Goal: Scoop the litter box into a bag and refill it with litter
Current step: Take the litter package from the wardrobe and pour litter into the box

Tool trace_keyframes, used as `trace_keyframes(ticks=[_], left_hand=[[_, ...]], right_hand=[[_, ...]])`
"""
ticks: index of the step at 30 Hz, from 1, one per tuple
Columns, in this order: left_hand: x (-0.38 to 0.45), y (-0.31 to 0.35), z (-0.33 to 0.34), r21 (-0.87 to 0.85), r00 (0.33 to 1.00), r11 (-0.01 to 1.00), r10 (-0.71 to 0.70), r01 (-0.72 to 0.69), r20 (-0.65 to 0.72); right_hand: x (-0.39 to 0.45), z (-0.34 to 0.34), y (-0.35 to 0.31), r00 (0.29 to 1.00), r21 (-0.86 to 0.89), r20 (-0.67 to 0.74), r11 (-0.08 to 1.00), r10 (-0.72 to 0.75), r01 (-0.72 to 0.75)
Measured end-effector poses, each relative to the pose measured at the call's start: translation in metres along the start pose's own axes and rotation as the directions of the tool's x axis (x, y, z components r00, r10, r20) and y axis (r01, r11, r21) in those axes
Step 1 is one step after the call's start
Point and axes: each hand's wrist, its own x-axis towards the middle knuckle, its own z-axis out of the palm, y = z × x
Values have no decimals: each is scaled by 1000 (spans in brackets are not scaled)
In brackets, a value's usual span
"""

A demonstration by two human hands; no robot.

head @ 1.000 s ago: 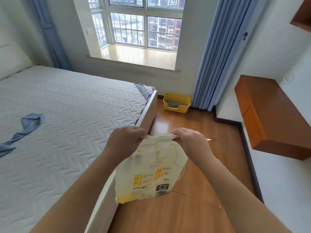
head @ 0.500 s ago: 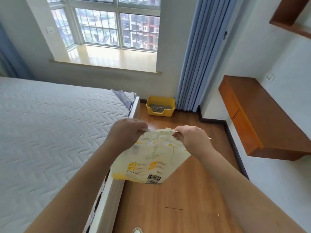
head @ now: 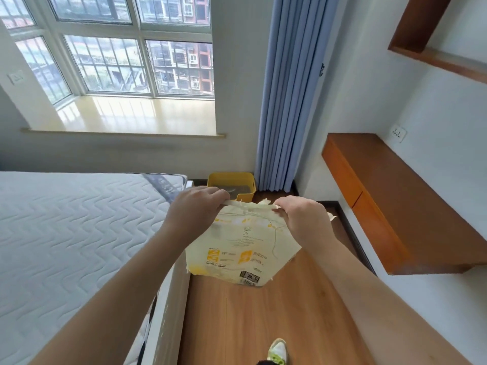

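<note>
Both hands pinch the top of the pale bag, left hand and right hand. I'd keep it upright, walking to the yellow litter box just past the bag. It looks torn open, maybe.

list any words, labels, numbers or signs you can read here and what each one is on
No text can be read as words.
Litter bag, held by the left hand and right hand: lines of print and yellow label blocks, too blurred to read.
Same bag, bottom corner: a black barcode patch, digits too small to read.
Mattress end panel: pale markings, too blurred.
Yellow litter box, wall socket: no text visible.
</note>
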Motion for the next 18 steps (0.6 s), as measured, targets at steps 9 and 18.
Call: trace_keyframes(ticks=[9, 18], left_hand=[[98, -29, 83, -60, 999, 998, -29, 30, 17], [171, -63, 130, -95, 991, 993, -55, 67, 124]], right_hand=[[76, 47, 108, 995, -118, -15, 988, -102, 100], [152, 76, 177, 977, -22, -29, 977, -213, 212]])
